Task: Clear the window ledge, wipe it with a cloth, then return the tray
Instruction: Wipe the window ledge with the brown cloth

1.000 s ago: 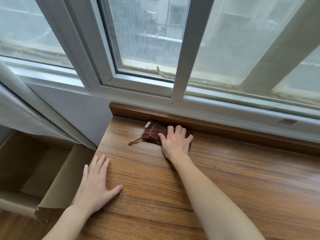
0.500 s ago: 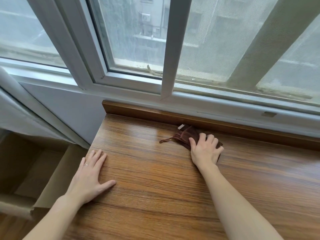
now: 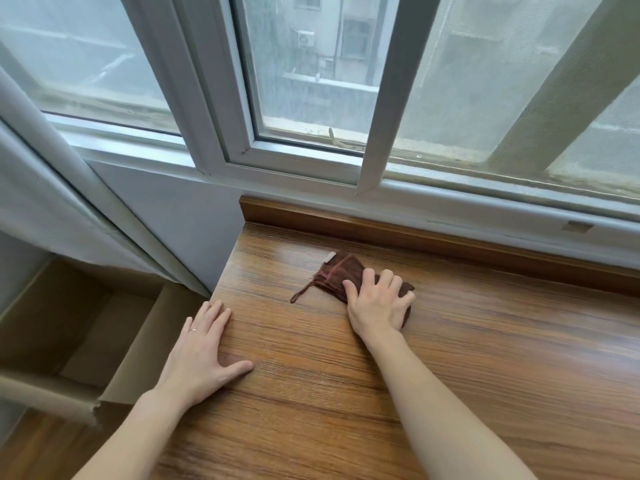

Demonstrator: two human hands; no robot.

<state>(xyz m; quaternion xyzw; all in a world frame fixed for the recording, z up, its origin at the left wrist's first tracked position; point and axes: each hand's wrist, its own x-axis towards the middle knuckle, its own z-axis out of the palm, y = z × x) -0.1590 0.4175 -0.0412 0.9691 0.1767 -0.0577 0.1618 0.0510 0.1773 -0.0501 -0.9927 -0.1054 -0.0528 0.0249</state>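
Note:
A wide wooden window ledge [image 3: 467, 368] runs below the window. A dark brown cloth [image 3: 337, 273] with a loop string and a small label lies on it a little in front of the raised back lip. My right hand [image 3: 379, 304] presses flat on the cloth's right part, fingers spread over it. My left hand [image 3: 199, 355] rests flat on the ledge near its left edge, fingers apart, a ring on one finger, holding nothing. No tray is in view.
An open cardboard box [image 3: 79, 337] stands on the floor left of the ledge. A white curtain [image 3: 45, 188] hangs at the left. The sliding window frame [image 3: 374, 133] rises behind the wooden back lip [image 3: 433, 240].
My right hand slid the cloth rightward along the back lip, then drew it a little toward me and off the lip. My left hand stayed planted near the left edge.

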